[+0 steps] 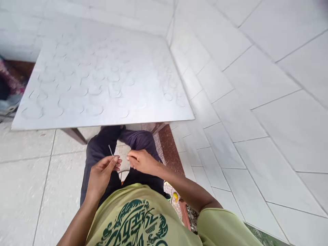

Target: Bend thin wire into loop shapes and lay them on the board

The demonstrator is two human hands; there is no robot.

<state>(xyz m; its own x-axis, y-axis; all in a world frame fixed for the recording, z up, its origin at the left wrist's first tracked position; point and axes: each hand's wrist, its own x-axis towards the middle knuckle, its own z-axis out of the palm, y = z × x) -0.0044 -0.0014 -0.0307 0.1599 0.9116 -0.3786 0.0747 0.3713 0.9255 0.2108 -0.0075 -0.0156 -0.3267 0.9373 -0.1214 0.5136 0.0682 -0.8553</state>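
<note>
Head view: just off the worktop's [151, 92] near edge, our left hand [102, 171] pinches a thin pale strip [110, 150], its long axis slanting toward that edge, away from our right hand [141, 161]. Our hands sit apart; the right's fingers curl in, on what we cannot tell.

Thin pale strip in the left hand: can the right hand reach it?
Probably yes: the right hand is close to the left hand, which pinches the strip, and nothing visible blocks the gap between them.
</note>
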